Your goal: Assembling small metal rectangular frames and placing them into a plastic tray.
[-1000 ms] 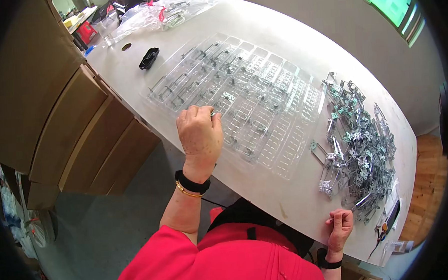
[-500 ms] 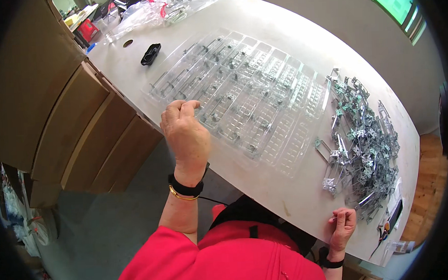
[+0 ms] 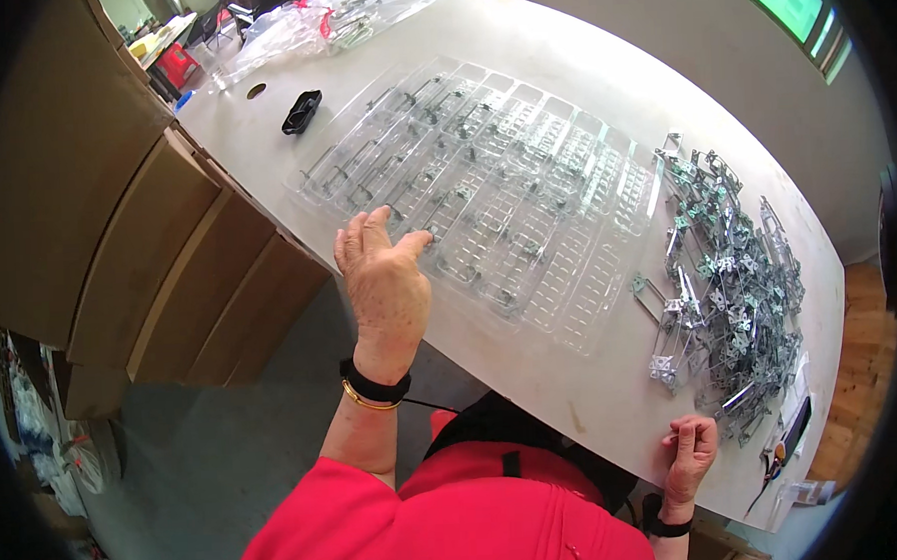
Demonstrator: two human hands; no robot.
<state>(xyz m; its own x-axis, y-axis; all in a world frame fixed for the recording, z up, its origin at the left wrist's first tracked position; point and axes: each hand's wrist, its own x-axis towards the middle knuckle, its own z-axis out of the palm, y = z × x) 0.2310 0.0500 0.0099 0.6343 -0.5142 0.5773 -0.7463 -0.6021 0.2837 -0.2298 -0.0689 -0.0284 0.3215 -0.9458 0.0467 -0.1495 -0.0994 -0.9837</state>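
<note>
The step in hand appears to be seating metal pieces (image 3: 462, 193) in the slots of the clear plastic tray (image 3: 586, 294) on the counter (image 3: 533, 376). The left hand (image 3: 384, 283) is at the tray's near left edge, its thumb and forefinger spread apart, both tips reaching dark metal ends inside the slots. It looks released rather than gripping, though whether the fingertips press on those ends or only hover just over them, I cannot tell. The right hand (image 3: 691, 452) is by the counter's near edge, just below the heap (image 3: 734, 288) of more such pieces, its fingers curled in; whether anything small is held there, I cannot tell.

The next move, I judge, calls for the left hand to check that the piece lies flat along its slot before letting go.

Within the tray, the slots run from the near left edge away toward the far right, and the thin pieces lie with their long axes along them. Which way each one faces is too fine to make out. In the heap they point every way, tangled together. One loose piece (image 3: 648, 299) sticks out at the heap's left side: its flat end points up and left toward the tray, its long axis slanting down and right.
</note>
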